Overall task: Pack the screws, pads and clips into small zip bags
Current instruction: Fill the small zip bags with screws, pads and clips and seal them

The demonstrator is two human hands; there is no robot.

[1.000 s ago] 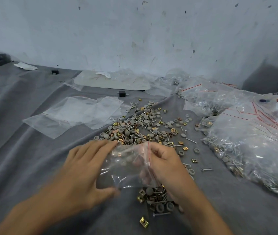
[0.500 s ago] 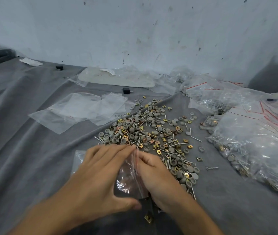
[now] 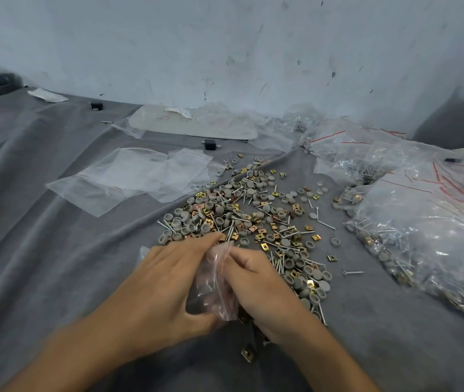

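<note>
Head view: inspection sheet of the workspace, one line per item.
Surface: grey cloth, creased.
Job's things: pile of screws, pads and clips loose mid-cloth; small zip bag between the hands; empty bags flat at left; filled bags heaped at right.
Clutter: white board by the wall, black block, paper scrap.
Grips: left hand and right hand both pinch the small zip bag.
Cables: nothing seen.
Surroundings: scuffed wall behind.

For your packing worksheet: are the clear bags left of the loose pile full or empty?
Empty: the clear bags lie flat, grey cloth showing through, no parts inside.
</note>
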